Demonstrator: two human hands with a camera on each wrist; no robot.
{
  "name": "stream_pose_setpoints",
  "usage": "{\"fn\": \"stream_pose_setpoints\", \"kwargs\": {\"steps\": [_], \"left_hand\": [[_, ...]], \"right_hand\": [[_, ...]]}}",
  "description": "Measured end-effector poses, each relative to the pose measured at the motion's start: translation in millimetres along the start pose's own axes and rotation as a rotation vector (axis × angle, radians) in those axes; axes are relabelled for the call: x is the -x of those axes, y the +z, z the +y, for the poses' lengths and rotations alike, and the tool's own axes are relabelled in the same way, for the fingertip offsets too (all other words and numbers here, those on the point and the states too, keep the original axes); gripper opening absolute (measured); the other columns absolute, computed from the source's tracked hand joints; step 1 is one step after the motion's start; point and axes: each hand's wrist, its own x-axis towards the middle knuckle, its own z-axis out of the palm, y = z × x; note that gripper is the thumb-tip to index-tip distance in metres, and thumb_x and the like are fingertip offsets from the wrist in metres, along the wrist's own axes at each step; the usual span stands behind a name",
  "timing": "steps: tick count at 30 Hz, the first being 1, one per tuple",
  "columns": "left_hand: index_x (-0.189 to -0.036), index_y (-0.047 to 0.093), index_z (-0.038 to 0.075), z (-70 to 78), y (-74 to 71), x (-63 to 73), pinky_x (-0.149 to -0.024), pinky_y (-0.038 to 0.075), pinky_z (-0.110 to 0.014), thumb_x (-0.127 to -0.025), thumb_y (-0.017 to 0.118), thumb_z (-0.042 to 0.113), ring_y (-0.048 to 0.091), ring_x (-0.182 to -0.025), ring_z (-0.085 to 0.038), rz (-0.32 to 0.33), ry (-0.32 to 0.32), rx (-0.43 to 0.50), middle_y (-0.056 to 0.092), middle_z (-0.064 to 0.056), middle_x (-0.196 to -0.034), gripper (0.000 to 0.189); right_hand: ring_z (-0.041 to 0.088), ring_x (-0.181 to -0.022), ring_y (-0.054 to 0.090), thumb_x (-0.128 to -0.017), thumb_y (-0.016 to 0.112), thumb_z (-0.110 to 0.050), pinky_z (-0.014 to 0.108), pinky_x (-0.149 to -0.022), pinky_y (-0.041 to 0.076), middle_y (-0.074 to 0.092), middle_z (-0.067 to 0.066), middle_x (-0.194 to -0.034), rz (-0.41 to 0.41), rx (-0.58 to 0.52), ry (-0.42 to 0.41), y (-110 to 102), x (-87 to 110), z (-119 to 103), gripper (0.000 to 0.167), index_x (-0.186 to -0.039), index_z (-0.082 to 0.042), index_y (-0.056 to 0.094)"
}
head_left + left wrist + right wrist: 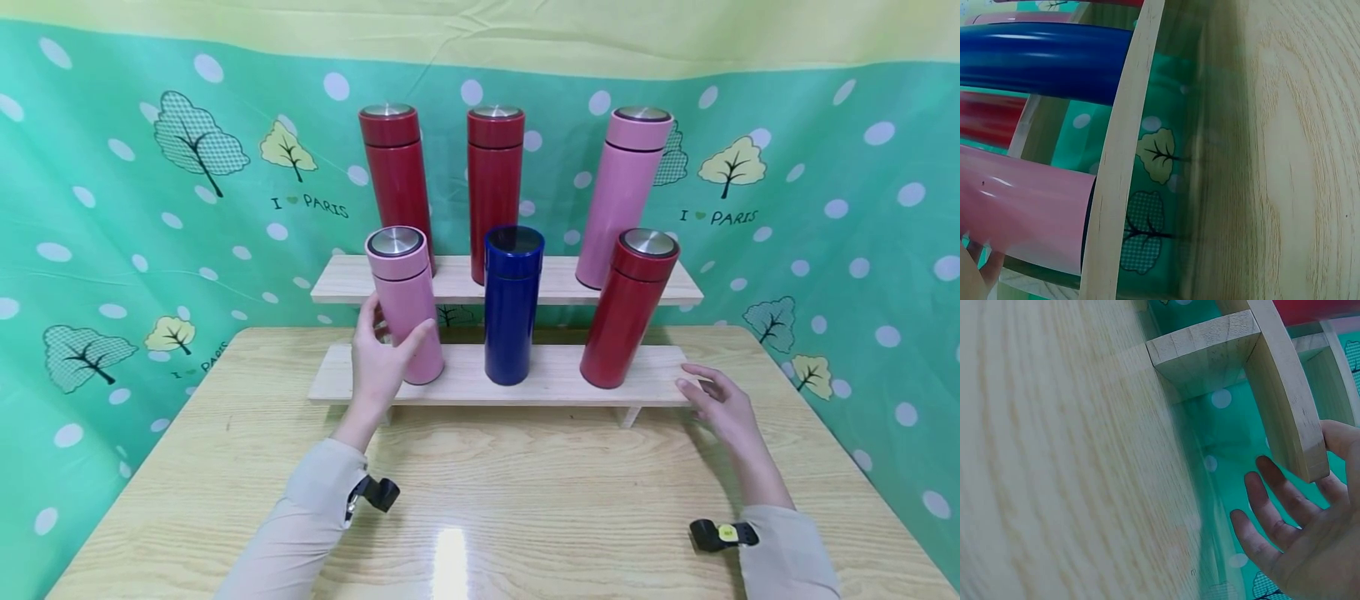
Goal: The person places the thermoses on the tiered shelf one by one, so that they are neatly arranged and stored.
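In the head view my left hand [381, 358] grips a pink thermos flask [408, 312] at the left of the lower wooden shelf [555, 367], thumb across its front and fingers round its far left side. The flask's base [1054, 219] is right at the shelf board in the left wrist view. My right hand [722, 407] is at the shelf's right end, thumb and forefinger at the board's edge. Its other fingers [1266, 509] spread loosely below the board in the right wrist view. Beside the pink flask stand a blue flask [513, 308] and a red flask [628, 312].
Behind, on a higher wooden shelf [555, 290], stand two red flasks [396, 183] and another pink flask [624, 196]. Both shelves stand on a light wooden table [540, 492]. A green dotted curtain [825, 250] hangs behind them.
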Motion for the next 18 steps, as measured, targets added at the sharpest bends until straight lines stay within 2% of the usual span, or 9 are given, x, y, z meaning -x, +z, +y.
{"fn": "stream_pose_setpoints", "kwargs": {"steps": [5,12,18], "left_hand": [[-0.146,0.041,0.012,0.3,-0.2,0.3,-0.095,0.041,-0.043,-0.084,0.081,0.033,0.05,-0.114,-0.022,-0.016,-0.017,0.009,0.053,-0.008,-0.132,0.076],[-0.15,0.037,0.02,-0.1,-0.8,-0.8,-0.1,0.042,-0.041,-0.085,0.078,0.042,0.049,-0.119,-0.022,-0.056,-0.046,-0.007,0.049,-0.004,-0.138,0.08],[-0.156,0.027,0.024,-2.0,-1.4,1.0,-0.109,0.036,-0.042,-0.086,0.074,0.05,0.043,-0.131,-0.021,-0.109,-0.087,-0.041,0.041,-0.002,-0.15,0.089]], "right_hand": [[0.023,-0.116,0.05,-0.097,0.06,-0.047,0.016,-0.078,0.049,0.038,0.029,-0.149,-0.003,0.009,0.002,0.5,0.6,-0.5,0.067,-0.147,-0.006,0.043],[0.04,-0.128,0.043,-0.098,0.059,-0.046,0.014,-0.075,0.048,0.035,0.031,-0.151,-0.002,0.013,-0.009,1.0,-3.2,0.3,0.068,-0.149,-0.005,0.041],[0.045,-0.131,0.041,-0.098,0.059,-0.044,0.013,-0.072,0.046,0.034,0.033,-0.149,0.013,0.036,-0.021,1.5,-4.3,-2.8,0.068,-0.148,-0.001,0.041]]}}
